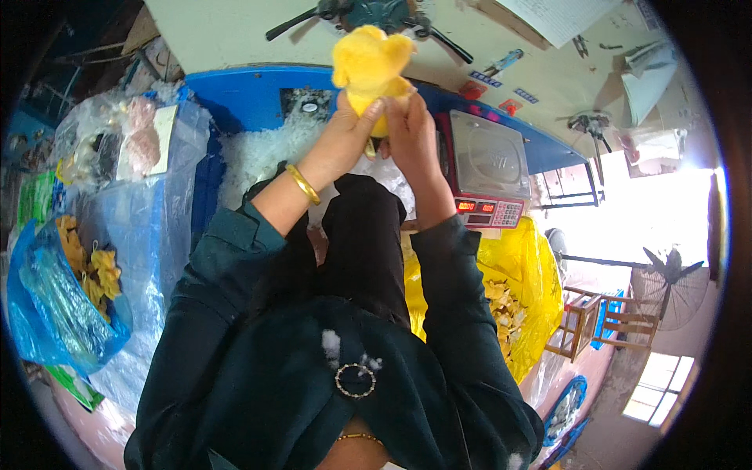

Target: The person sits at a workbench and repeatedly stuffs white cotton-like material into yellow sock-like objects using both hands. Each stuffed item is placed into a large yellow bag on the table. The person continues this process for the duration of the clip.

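A small yellow plush toy is held up between both hands, in front of a dark green machine with black handles on the bench. My left hand, with a gold bangle at the wrist, grips the toy's lower part from the left. My right hand pinches the same lower part from the right, fingertips close to the left thumb. Some fingers are hidden behind the toy. White fluffy stuffing lies below the bench's blue front, around the person's dark-trousered legs.
A digital scale stands at right, above a yellow plastic bag of fabric pieces. At left are a blue plastic bag with yellow-brown pieces and a pink plush piece. Pliers and papers lie on the bench.
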Demonstrator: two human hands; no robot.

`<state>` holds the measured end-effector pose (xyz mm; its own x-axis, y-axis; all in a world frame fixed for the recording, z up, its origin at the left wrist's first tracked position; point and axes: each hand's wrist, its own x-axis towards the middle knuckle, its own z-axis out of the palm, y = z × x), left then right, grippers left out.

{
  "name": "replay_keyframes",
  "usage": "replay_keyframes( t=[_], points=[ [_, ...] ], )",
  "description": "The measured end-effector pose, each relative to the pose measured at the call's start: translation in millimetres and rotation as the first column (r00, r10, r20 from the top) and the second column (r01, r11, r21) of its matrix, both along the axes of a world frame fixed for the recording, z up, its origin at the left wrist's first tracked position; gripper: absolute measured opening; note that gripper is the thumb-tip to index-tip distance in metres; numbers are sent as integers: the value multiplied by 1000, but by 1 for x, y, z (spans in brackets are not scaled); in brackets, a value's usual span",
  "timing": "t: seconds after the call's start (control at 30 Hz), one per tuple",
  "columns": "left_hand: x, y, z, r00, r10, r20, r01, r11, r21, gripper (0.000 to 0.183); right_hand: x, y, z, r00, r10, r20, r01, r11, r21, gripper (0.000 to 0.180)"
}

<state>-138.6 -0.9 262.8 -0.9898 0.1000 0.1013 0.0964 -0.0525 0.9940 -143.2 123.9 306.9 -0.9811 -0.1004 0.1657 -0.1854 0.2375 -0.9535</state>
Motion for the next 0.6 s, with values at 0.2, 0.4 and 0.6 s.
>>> replay_keyframes(
  t=[0.2,0.4,0.6],
  points=[
    [22,1,4,948,-109,-300,109,994,-16,44,-7,46,-53,971,104,-216,-35,953,300,27],
    [102,-135,-45,930,325,-170,-363,742,-563,54,64,202,-95,980,26,-197,150,555,818,43],
    [242,-385,-104,330,834,-442,-278,-362,-890,42,170,388,-124,927,-303,223,-306,-261,916,36]
  ],
)
